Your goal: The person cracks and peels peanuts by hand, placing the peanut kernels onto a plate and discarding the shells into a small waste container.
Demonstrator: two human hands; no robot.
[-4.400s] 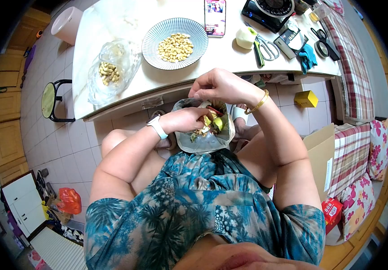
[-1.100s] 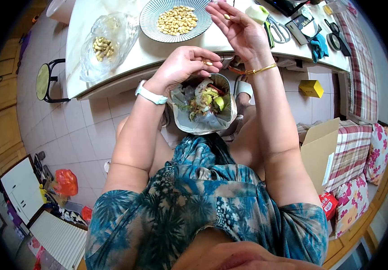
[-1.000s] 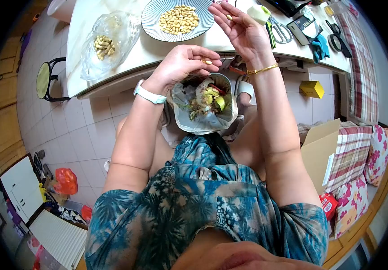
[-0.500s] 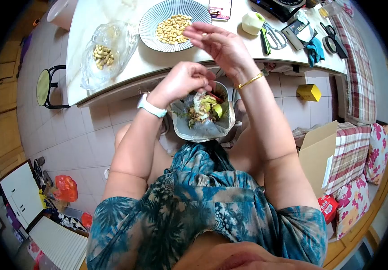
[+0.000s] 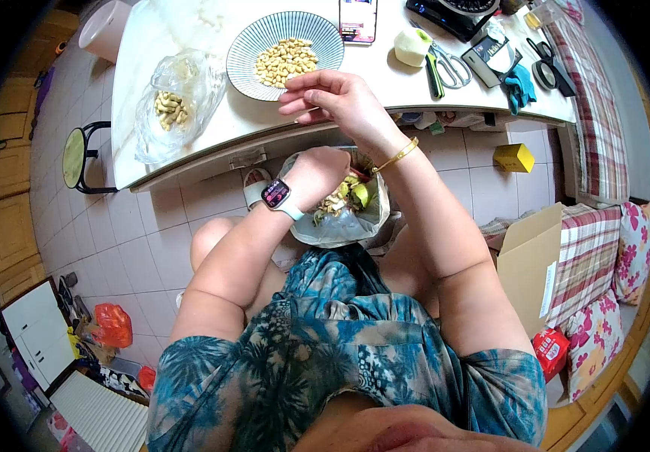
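Note:
My left hand (image 5: 319, 176), with a watch on its wrist, is over the lined bin (image 5: 340, 235) between my knees. Its back faces up, and its fingers are bent down out of sight. My right hand (image 5: 334, 105) is at the table edge, just below the striped bowl (image 5: 242, 56); its fingers are stretched out and nothing shows in them. Shelled peanuts (image 5: 287, 60) lie in the bowl. Unshelled peanuts (image 5: 170, 111) are in a clear plastic bag (image 5: 201, 94) to the left. Shells and green scraps (image 5: 355, 194) show in the bin.
On the table (image 5: 140, 98) are a phone (image 5: 357, 22), a peeled fruit (image 5: 411, 47), scissors (image 5: 457, 71), a blue cloth (image 5: 519, 88) and a black scale (image 5: 445, 15). A yellow box (image 5: 514, 157) stands on the floor; a cardboard box (image 5: 528, 264) is at my right, a stool (image 5: 76, 158) at far left.
My left hand has moved down over the bin and turned back side up. My right hand has come down and left from beside the bowl. The peanut seen in each hand earlier no longer shows.

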